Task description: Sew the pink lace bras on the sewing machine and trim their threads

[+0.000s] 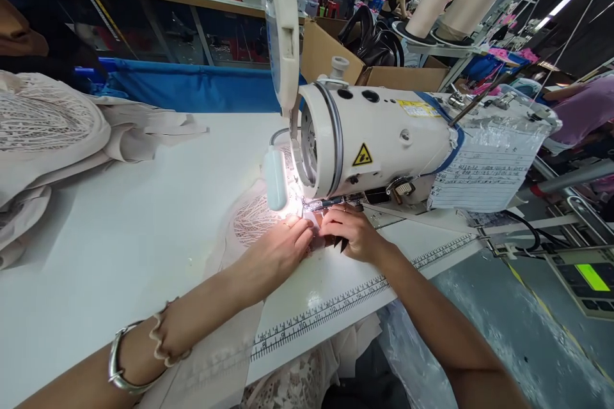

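Observation:
A white sewing machine (378,134) stands on the white table, its small lamp (275,179) lighting the needle area. Sheer pale fabric with a lace pattern (252,220) lies under the needle and trails down over the table's front edge. My left hand (281,249) presses and pinches the fabric just in front of the needle, fingers together. Close to its right, my right hand (350,230) has its fingers bent together at the fabric's edge, with dark pointed tips, perhaps of a small tool, showing beneath the palm. The fingertips are partly lost in the glare.
A pile of pale lace fabric (52,134) lies on the table's left. A printed ruler (336,307) runs along the front edge. Behind are a blue cloth (192,86) and a cardboard box (326,51). Other people sit farther back; a person's arm shows at upper left.

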`<action>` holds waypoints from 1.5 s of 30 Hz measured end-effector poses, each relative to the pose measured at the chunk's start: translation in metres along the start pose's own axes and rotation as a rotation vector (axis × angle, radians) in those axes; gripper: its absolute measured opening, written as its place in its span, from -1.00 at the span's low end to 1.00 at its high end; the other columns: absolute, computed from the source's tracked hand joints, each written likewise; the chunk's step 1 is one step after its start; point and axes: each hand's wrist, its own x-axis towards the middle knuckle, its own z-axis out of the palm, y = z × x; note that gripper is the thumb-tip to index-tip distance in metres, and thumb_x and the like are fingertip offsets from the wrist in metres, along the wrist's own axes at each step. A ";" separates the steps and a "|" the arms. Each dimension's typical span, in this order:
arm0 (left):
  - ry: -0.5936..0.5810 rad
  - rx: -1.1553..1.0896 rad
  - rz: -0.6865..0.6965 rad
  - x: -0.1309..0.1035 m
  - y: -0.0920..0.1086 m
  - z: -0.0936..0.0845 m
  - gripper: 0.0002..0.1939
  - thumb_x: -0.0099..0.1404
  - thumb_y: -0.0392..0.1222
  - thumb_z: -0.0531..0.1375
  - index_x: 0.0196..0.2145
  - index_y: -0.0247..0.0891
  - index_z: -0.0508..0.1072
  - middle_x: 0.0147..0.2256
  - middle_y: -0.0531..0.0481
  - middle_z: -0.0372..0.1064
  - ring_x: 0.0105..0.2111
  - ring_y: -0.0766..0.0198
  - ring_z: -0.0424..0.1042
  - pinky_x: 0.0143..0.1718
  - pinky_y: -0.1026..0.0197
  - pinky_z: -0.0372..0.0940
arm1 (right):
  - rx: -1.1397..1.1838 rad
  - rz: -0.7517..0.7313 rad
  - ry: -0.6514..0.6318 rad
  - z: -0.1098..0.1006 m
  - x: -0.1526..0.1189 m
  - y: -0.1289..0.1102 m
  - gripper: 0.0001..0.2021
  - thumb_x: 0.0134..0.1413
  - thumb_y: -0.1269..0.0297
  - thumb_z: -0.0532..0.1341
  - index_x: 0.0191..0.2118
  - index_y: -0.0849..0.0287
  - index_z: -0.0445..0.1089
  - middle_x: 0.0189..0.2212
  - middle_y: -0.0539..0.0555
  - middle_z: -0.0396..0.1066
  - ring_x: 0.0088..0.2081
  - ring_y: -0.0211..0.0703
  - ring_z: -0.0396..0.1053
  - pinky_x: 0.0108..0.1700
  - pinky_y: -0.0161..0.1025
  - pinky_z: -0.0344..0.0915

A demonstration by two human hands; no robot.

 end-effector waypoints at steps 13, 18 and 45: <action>0.025 0.245 -0.026 -0.003 -0.009 0.005 -0.73 0.45 -0.33 -0.07 -0.19 -0.37 0.42 -0.11 -0.31 0.44 -0.22 0.04 0.34 -0.27 0.01 0.35 | -0.036 -0.038 -0.045 -0.004 0.003 -0.002 -0.78 0.21 0.46 0.21 -0.45 0.09 0.43 -0.48 -0.01 0.53 -0.32 -0.13 0.35 -0.17 -0.13 0.26; 0.060 0.235 -0.087 -0.006 -0.018 0.011 -0.74 0.44 -0.35 -0.07 -0.21 -0.36 0.42 0.01 -0.36 0.40 -0.20 0.03 0.35 -0.20 -0.05 0.34 | -0.016 -0.034 -0.016 -0.002 0.001 -0.001 -0.78 0.22 0.45 0.22 -0.46 0.11 0.43 -0.47 0.00 0.53 -0.32 -0.13 0.35 -0.20 -0.15 0.30; -0.069 0.078 -0.051 -0.004 -0.024 0.003 -0.55 0.36 -0.54 -0.03 0.13 -0.32 0.35 -0.01 -0.22 0.41 -0.12 0.07 0.40 -0.05 -0.03 0.24 | -0.106 0.031 -0.059 0.000 -0.002 0.005 -0.65 0.05 0.69 -0.01 -0.33 0.13 0.40 -0.22 0.08 0.57 -0.15 -0.09 0.43 -0.08 -0.14 0.37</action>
